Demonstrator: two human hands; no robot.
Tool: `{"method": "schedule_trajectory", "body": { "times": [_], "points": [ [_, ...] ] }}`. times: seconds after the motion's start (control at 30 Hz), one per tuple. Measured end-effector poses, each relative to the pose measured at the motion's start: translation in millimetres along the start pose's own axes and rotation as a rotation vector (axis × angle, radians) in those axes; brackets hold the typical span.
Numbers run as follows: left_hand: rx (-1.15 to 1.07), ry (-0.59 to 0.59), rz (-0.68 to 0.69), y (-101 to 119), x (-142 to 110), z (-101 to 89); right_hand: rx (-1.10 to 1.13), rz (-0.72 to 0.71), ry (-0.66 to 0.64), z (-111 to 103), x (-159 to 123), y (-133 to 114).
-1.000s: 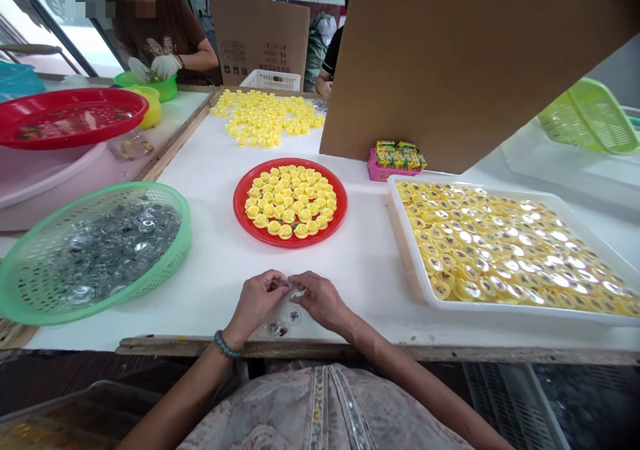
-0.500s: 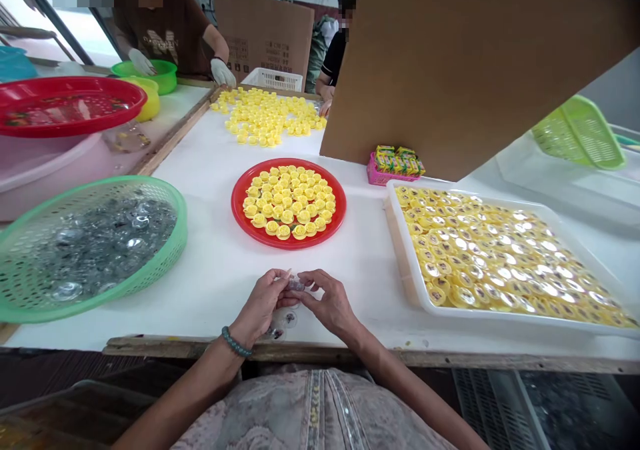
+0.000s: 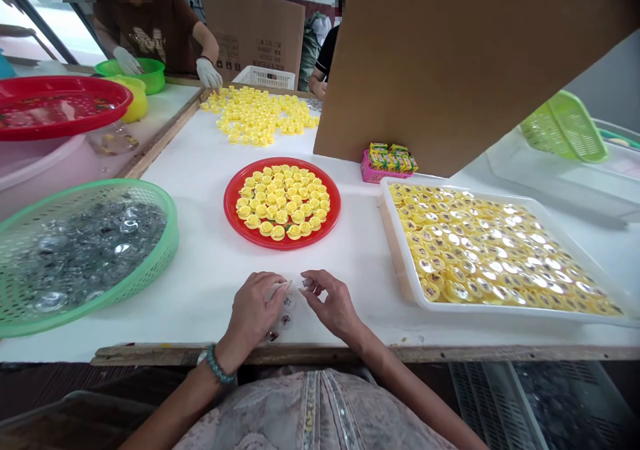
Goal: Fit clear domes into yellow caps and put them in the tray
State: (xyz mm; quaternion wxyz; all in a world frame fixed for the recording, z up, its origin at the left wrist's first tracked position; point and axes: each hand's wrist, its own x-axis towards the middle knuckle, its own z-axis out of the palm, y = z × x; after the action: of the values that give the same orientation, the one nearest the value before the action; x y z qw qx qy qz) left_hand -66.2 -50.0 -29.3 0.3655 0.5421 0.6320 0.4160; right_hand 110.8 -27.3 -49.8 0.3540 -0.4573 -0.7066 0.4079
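Note:
My left hand (image 3: 255, 307), a beaded bracelet at the wrist, is closed with thumb and forefinger nearly together. What it pinches, if anything, I cannot make out. Just to its right, my right hand (image 3: 333, 303) pinches a small clear plastic piece (image 3: 305, 282) with its fingertips. Several clear round covers with dark specks (image 3: 286, 320) lie on the white table below and between the hands. Beyond the hands sits a red round tray (image 3: 233, 220) with many small yellow cup-shaped pieces (image 3: 283, 202) on it.
At left stands a green perforated basket (image 3: 173, 227) of clear plastic pieces. A white tray (image 3: 400, 263) of lidded yellow pieces is at right, below a cardboard panel (image 3: 410, 70). A pink basket (image 3: 375, 175) holds small packets. Across the table, a gloved co-worker's hand (image 3: 209, 73) touches loose yellow pieces.
My hands have moved apart from each other; before, they met over a clear piece. The clear covers on the table show more fully now. The view has shifted slightly.

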Motion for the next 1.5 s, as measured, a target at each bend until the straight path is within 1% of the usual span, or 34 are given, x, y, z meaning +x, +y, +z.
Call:
{"method": "schedule_trajectory", "body": {
  "times": [0.03, 0.1, 0.2, 0.3, 0.37, 0.47, 0.57, 0.63, 0.67, 0.77, 0.83, 0.93, 1.03, 1.1, 1.2, 1.23, 1.37, 1.43, 1.5],
  "points": [
    [-0.027, -0.010, -0.030, 3.5, 1.0, 3.7, -0.056, -0.058, -0.011, -1.3, -0.6, -3.5],
    [-0.132, -0.088, -0.129, 8.9, 4.0, 11.2, -0.101, -0.116, -0.029, -3.5, -0.3, -9.7],
    [-0.358, -0.231, -0.254, 13.7, 7.3, 18.2, -0.083, -0.108, -0.023, -6.1, 2.3, -13.8],
    [-0.523, -0.338, -0.316, 18.4, 6.8, 18.6, -0.087, -0.123, -0.007, -7.9, 4.4, -12.1],
    [-0.602, -0.386, -0.353, 21.7, 5.7, 18.1, -0.113, -0.138, 0.013, -8.6, 4.7, -9.5],
    [-0.649, -0.383, -0.393, 23.8, 5.6, 20.9, -0.173, -0.139, 0.044, -9.8, 3.9, -6.4],
    [-0.553, -0.305, -0.359, 21.8, 7.8, 26.8, -0.229, -0.143, 0.075, -12.9, 2.3, -5.4],
    [-0.518, -0.277, -0.346, 20.2, 10.0, 29.3, -0.244, -0.167, 0.060, -16.6, 1.1, -5.9],
    [-0.513, -0.284, -0.346, 19.8, 11.2, 29.7, -0.246, -0.190, 0.039, -18.8, 0.5, -6.3],
    [-0.486, -0.365, -0.337, 20.9, 14.4, 29.1, -0.257, -0.272, -0.041, -23.6, -0.4, -7.0],
    [-0.472, -0.411, -0.339, 22.6, 15.9, 28.8, -0.261, -0.306, -0.048, -24.3, -0.3, -6.1],
    [-0.508, -0.441, -0.375, 24.0, 17.3, 29.5, -0.266, -0.323, 0.022, -22.6, 0.0, -3.5],
    [-0.548, -0.432, -0.410, 23.5, 17.4, 30.9, -0.307, -0.318, 0.108, -20.9, -0.8, -2.6],
    [-0.551, -0.428, -0.416, 23.1, 16.9, 32.2, -0.337, -0.321, 0.115, -20.2, -2.1, -3.4],
    [-0.527, -0.466, -0.381, 23.3, 15.7, 34.9, -0.376, -0.356, 0.060, -19.5, -4.1, -4.1],
    [-0.518, -0.472, -0.372, 23.4, 15.4, 35.9, -0.386, -0.363, 0.062, -19.3, -4.7, -3.6],
    [-0.505, -0.411, -0.399, 23.8, 14.7, 37.7, -0.405, -0.314, 0.170, -21.2, -6.5, -0.7],
    [-0.525, -0.397, -0.407, 23.9, 15.3, 36.0, -0.403, -0.292, 0.145, -24.9, -7.3, -1.8],
    [-0.511, -0.406, -0.388, 24.2, 16.5, 32.5, -0.389, -0.298, 0.041, -29.8, -8.0, -5.7]
  ]
}}
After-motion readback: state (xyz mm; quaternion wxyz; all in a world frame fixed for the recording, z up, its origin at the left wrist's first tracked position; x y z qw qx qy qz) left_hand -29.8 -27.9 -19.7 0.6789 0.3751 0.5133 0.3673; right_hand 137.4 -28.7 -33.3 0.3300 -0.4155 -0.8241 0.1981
